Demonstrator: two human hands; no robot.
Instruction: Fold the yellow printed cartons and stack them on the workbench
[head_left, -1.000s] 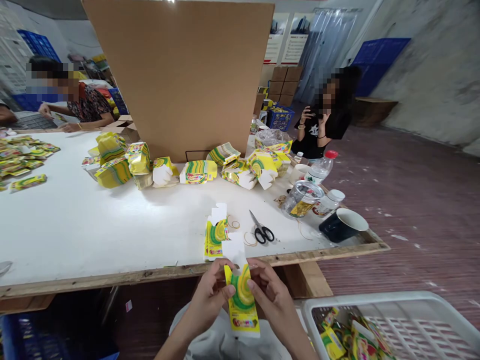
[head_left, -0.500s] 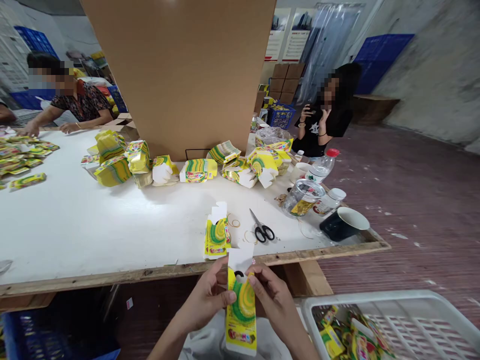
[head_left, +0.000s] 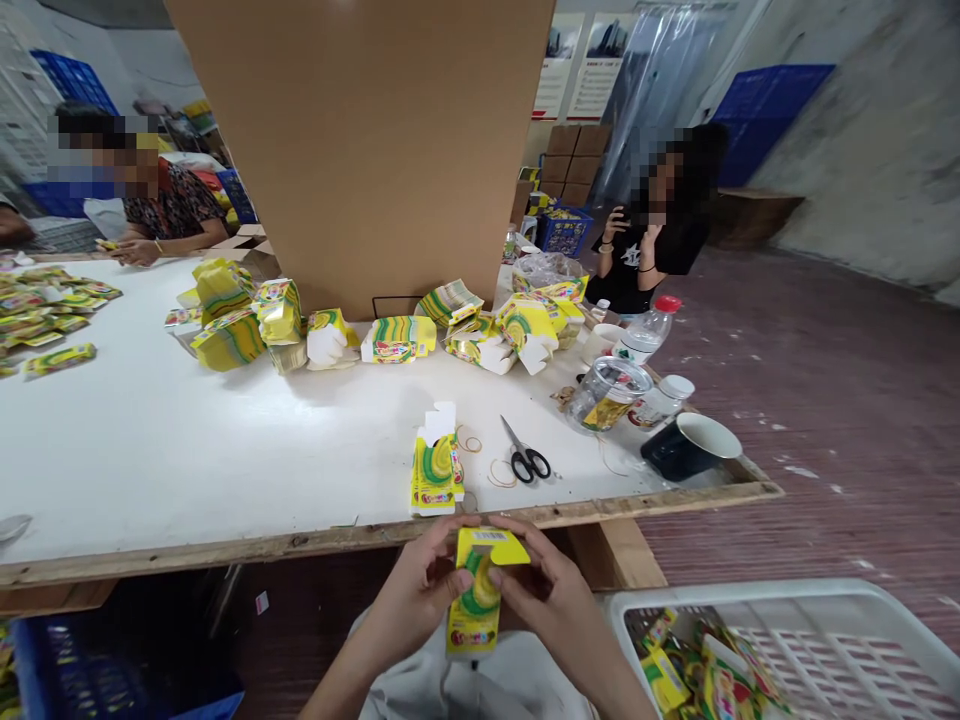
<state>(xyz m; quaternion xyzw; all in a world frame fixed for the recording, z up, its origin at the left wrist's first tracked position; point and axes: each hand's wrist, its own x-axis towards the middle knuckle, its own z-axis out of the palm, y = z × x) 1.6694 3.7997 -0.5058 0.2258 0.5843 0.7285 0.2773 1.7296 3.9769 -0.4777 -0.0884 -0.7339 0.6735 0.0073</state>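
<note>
A small yellow and green cardboard box (head_left: 474, 610) is held upright over my lap, its top flap bent over toward me and showing a barcode. My left hand (head_left: 424, 590) grips its left side, thumb on the front. On the right side my right hand (head_left: 541, 590) grips it too, with the thumb against the front below the flap and fingers behind. What the box contains is hidden. Just beyond, at the table edge, lies a small stack of flat yellow boxes (head_left: 436, 470). Black-handled scissors (head_left: 527, 460) and rubber bands (head_left: 501, 474) lie to its right.
Bundles of flat boxes (head_left: 397, 340) line the white table (head_left: 225, 450) before a tall cardboard panel (head_left: 360, 150). A dark mug (head_left: 679, 450), jars and bottles crowd the right corner. A white basket (head_left: 810, 600) of filled-looking boxes stands at lower right. Two people are across the table.
The white top flap stood up before; now it is folded forward over the box front. Both hands have shifted to the top of the box. The person at left has drawn their hands together.
</note>
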